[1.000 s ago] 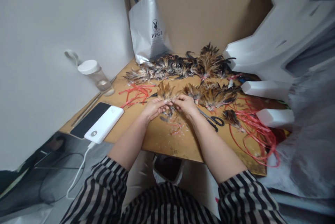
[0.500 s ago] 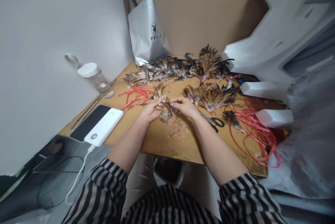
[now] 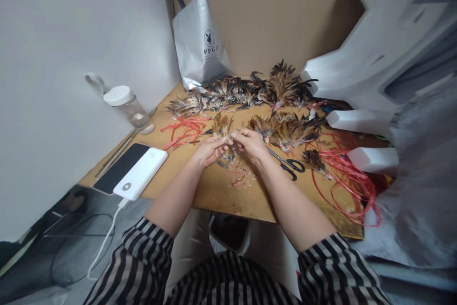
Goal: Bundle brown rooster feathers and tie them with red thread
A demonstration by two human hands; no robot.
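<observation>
Brown feathers [image 3: 223, 125] fan upward from the pinched fingers of my left hand [image 3: 212, 150], which grips their base. My right hand [image 3: 249, 144] is closed at the same spot, its thumb and forefinger pressed together against the base of the bunch; what exactly lies in that pinch is too small to make out. Below the hands lie loose dark feathers and red and white scraps [image 3: 241, 175] on the wooden table [image 3: 210, 195]. Black-handled scissors [image 3: 291, 164] rest just right of my right wrist, partly behind it.
Feather bunches [image 3: 289, 130] and a longer feather row [image 3: 228, 93] lie behind the hands. Red plastic strips lie left [image 3: 183, 129] and right [image 3: 353, 176]. A white power bank [image 3: 141, 174] on a phone, a bottle [image 3: 130, 107] and a silver bag [image 3: 200, 43] stand around the left side.
My right hand has moved left, closing the small gap to my left hand. The feather bunch in my left hand now shows more fully fanned.
</observation>
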